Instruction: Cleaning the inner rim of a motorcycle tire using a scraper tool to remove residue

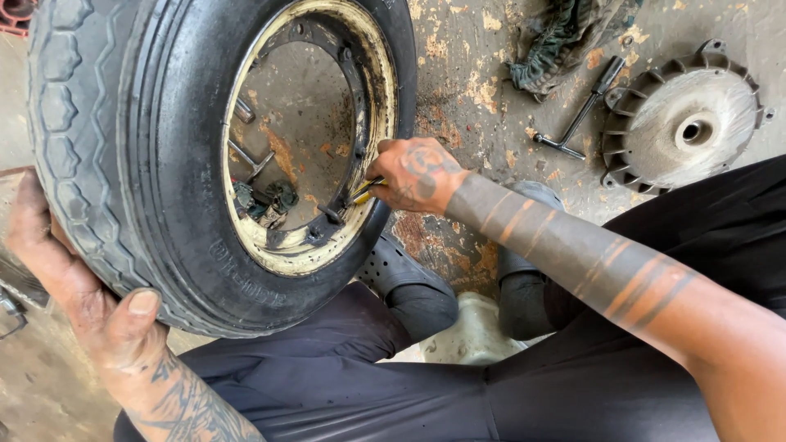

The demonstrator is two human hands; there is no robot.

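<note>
**At the rim's three o'clock edge: tool seated, wheel braced**

At three o'clock on the wheel, the right hand [416, 173] is closed around a small yellow-handled tool [366, 190], its tip pressed against the dark inner ring [354, 123] of the cream-painted rim [381, 74]. Fingers curl tight; grip looks firm. At seven o'clock, the left hand [78, 286] clasps the tyre [123, 147] tread, thumb laid over the shoulder, holding the wheel upright against the person's lap.

Judged step: working at a fastener or seam on the inner ring, with the wheel steadied. The tool tip itself is partly hidden by the fingers, so its exact seat cannot be told. Next move calls for steady counter-pressure from the left hand, so the wheel does not roll as the right hand levers or turns.

Outward: dark trousers [344, 376] below the wheel, a dark perforated shoe [401, 274] at five o'clock. On the stained concrete floor [458, 82], a T-handled wrench [577, 115] lies at two o'clock, a finned metal drum [684, 123] just beside it, a crumpled rag [557, 37] at one o'clock.
</note>
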